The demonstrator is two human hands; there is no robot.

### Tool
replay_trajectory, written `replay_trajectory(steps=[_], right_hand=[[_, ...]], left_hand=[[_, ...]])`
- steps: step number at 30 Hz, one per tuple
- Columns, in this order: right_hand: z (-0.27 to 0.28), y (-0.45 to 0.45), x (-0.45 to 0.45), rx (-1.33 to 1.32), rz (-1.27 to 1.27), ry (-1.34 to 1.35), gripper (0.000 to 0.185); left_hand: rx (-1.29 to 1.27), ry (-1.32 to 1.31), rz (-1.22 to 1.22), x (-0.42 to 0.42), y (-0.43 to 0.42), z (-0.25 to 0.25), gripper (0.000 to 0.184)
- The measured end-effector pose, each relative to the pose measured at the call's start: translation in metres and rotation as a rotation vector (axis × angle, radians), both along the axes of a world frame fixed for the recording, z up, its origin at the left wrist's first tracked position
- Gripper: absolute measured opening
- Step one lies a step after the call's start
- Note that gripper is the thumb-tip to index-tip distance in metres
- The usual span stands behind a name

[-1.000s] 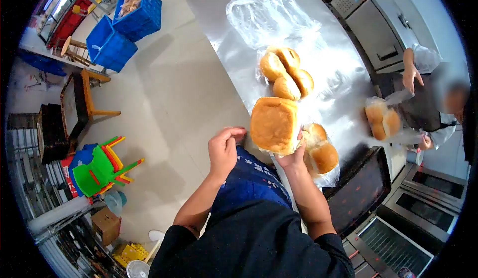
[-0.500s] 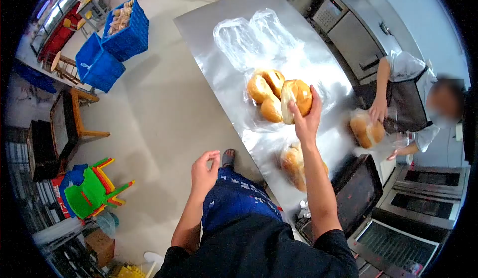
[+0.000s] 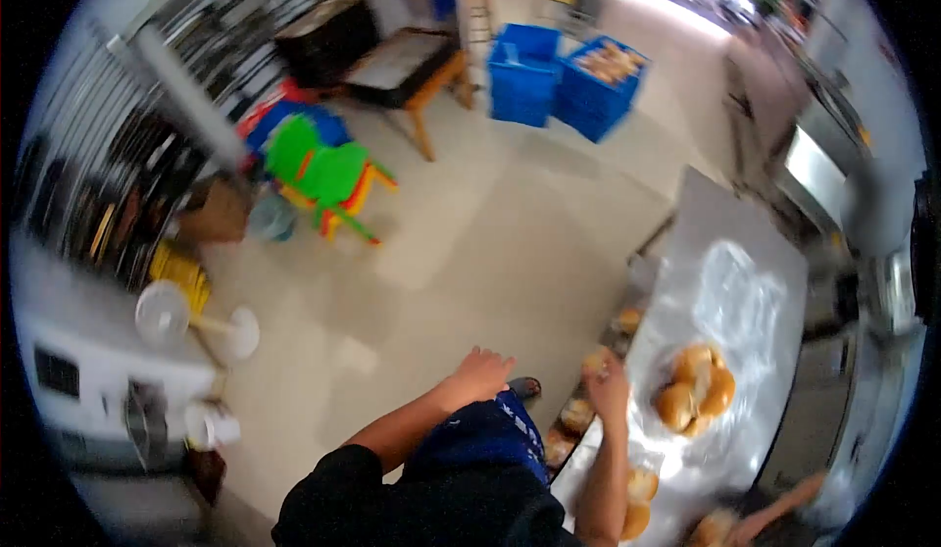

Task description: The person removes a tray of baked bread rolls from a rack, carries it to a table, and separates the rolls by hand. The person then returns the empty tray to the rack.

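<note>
My right hand [image 3: 606, 390] is at the near-left edge of the metal table, its fingers closed round a bread roll [image 3: 594, 360]; blur softens the grip. My left hand [image 3: 480, 372] hangs in front of my apron, holding nothing, with fingers apart. On the table [image 3: 706, 214] lies a cluster of golden bread rolls [image 3: 696, 390]. Nearer me on the tabletop is more bread [image 3: 639, 493]. Below the table's edge, beside my right hand, several more rolls [image 3: 576, 414] are partly hidden.
Clear plastic bags [image 3: 735, 287] lie on the table's far part. A co-worker's arm [image 3: 784, 506] reaches in at the lower right, by another loaf [image 3: 716, 527]. Blue crates [image 3: 524, 81], one visibly holding bread, and stacked green chairs [image 3: 314, 165] stand on the floor.
My view has swung left, so the table now appears farther right. My right hand has moved from above the bread cluster to the table's near-left edge. My left hand's fingers have spread.
</note>
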State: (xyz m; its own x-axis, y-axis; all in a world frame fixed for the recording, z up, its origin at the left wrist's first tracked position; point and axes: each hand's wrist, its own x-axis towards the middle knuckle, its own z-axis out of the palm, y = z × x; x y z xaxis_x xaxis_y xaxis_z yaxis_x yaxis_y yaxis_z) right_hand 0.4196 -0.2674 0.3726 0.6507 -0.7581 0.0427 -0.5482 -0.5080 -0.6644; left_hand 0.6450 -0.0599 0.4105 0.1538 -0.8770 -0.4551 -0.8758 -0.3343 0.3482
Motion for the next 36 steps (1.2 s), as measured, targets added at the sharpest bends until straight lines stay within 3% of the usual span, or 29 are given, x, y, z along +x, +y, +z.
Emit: replay_trajectory(steps=[1,3,4,7,9,11,13,16,20,22,23,25,26,30,31,32,34,36], right_hand=[[0.016,0.021,0.024,-0.054,0.375,0.297,0.035],[0.054,0.068,0.080,0.186,1.002,0.488,0.039],[0.101,0.099,0.115,0.139,1.169,0.436,0.037],[0.218,0.175,0.159,-0.021,1.491,0.046,0.027],[0.327,0.216,0.207,-0.070,1.839,0.155,0.019],[0.425,0.269,0.249,-0.347,2.173,0.400,0.014],[0.448,0.323,0.264,-0.377,2.375,0.399,0.018],[0.430,0.404,0.271,-0.322,2.566,0.376,0.023],[0.448,0.497,0.348,-0.359,2.689,0.456,0.029],[0.467,0.545,0.397,-0.642,2.541,0.434,0.034],[0.455,0.571,0.398,-0.628,2.594,0.430,0.034],[0.421,0.606,0.392,-1.210,1.496,-0.281,0.035],[0.413,0.619,0.408,-1.323,1.418,-0.375,0.035],[0.400,0.681,0.490,-1.470,1.749,-0.400,0.036],[0.399,0.697,0.514,-1.495,1.744,-0.417,0.037],[0.394,0.709,0.537,-1.505,1.719,-0.434,0.037],[0.385,0.736,0.591,-1.560,1.628,-0.494,0.038],[0.373,0.761,0.643,-1.627,1.517,-0.554,0.039]], left_hand=[[-0.027,-0.003,0.039,-0.001,0.018,0.004,0.062],[-0.028,0.072,0.222,-0.010,0.061,0.006,0.062],[-0.024,0.160,0.311,0.002,0.084,0.018,0.061],[0.012,0.073,0.506,0.004,0.166,-0.035,0.057],[0.101,-0.063,0.509,0.012,0.200,0.000,0.058],[-0.086,-0.026,0.637,0.017,0.235,0.019,0.058],[-0.115,0.056,0.748,0.027,0.266,0.026,0.061],[-0.195,0.078,0.949,0.043,0.322,0.027,0.062],[-0.319,0.067,1.114,0.094,0.419,0.020,0.057],[-0.333,0.006,1.214,0.112,0.475,0.024,0.055],[-0.685,0.049,1.292,0.112,0.492,0.168,0.055],[-0.627,0.093,1.443,0.130,0.520,0.235,0.060],[-0.586,0.111,1.490,0.141,0.535,0.247,0.062],[-0.401,0.133,1.544,0.215,0.611,0.176,0.073],[-0.343,0.155,1.566,0.243,0.624,0.166,0.076],[-0.159,-0.036,1.281,0.266,0.671,0.046,0.068],[-0.110,-0.020,1.313,0.315,0.689,0.019,0.062],[-0.144,0.004,1.293,0.365,0.706,0.005,0.067]])
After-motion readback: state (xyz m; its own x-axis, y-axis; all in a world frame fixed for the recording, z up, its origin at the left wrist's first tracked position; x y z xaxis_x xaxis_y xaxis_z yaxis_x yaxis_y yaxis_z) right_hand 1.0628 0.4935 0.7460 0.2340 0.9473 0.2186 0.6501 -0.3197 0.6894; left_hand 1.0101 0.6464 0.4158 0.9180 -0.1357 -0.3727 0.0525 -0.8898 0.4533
